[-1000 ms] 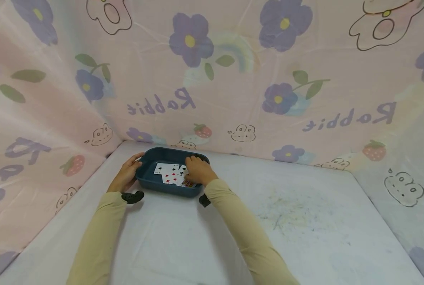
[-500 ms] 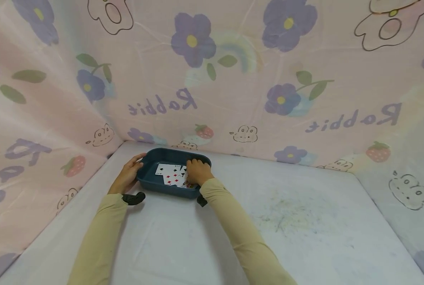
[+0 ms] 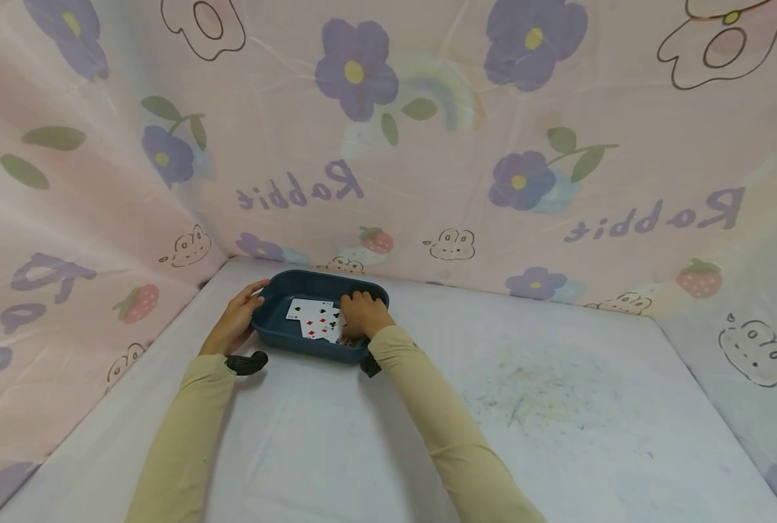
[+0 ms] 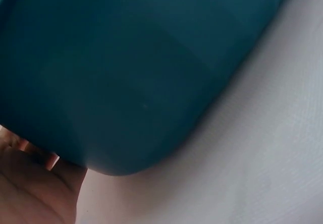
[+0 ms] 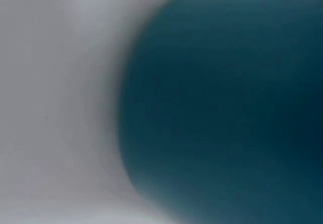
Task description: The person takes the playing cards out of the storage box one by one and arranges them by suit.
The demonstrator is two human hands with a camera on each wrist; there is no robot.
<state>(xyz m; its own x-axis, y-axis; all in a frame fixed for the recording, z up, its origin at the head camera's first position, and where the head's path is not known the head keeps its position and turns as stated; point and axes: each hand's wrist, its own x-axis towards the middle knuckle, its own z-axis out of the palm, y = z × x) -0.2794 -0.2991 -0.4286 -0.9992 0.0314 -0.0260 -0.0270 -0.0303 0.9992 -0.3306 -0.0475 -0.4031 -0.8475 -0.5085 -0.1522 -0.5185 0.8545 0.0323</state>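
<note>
A dark blue rectangular tub (image 3: 310,349) stands at the far left of the white surface. My left hand (image 3: 234,319) holds its left end at the rim; in the left wrist view, part of that hand (image 4: 38,186) shows beside the tub wall (image 4: 136,93). Several playing cards (image 3: 314,319) lie overlapping face up inside, with diamonds and black suits visible. My right hand (image 3: 364,314) reaches into the tub's right part over the cards, fingers bent downward. Its fingertips are hidden, so I cannot tell whether they pinch a card. The right wrist view shows only the blurred tub wall (image 5: 217,103).
The white-covered table (image 3: 323,443) extends in front and to the right, with faint dark smudges (image 3: 532,396) at right. A pink patterned curtain (image 3: 415,174) rises close behind the tub and along the left side.
My right hand has shifted slightly and bent further down into the tub's right part, covering more of the cards there. The left hand stays at the tub's left end.
</note>
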